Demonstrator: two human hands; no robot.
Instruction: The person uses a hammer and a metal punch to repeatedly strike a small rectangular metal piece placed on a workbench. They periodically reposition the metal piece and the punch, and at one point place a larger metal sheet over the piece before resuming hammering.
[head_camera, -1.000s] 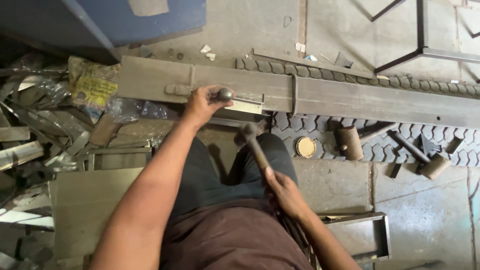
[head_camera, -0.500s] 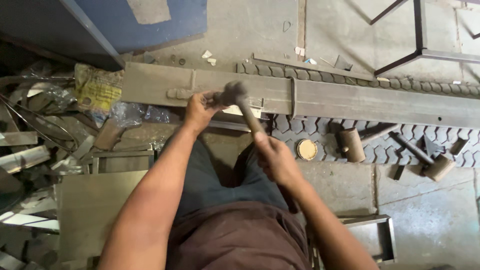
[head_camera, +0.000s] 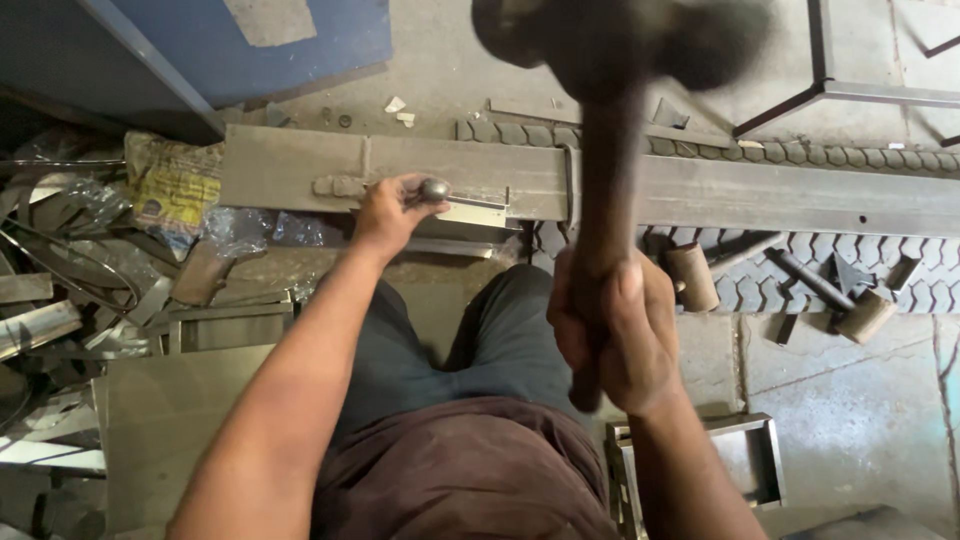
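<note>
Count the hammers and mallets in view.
3. One hammer is raised, blurred, in the right hand. Two mallets lie on the tyre tread: one just right of that hand, another further right. The scrap pile may hide more.

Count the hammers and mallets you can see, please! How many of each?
Hammer raised in the right hand: 1
Wooden mallets lying on the tyre tread, one and another: 2
Total: 3
</note>
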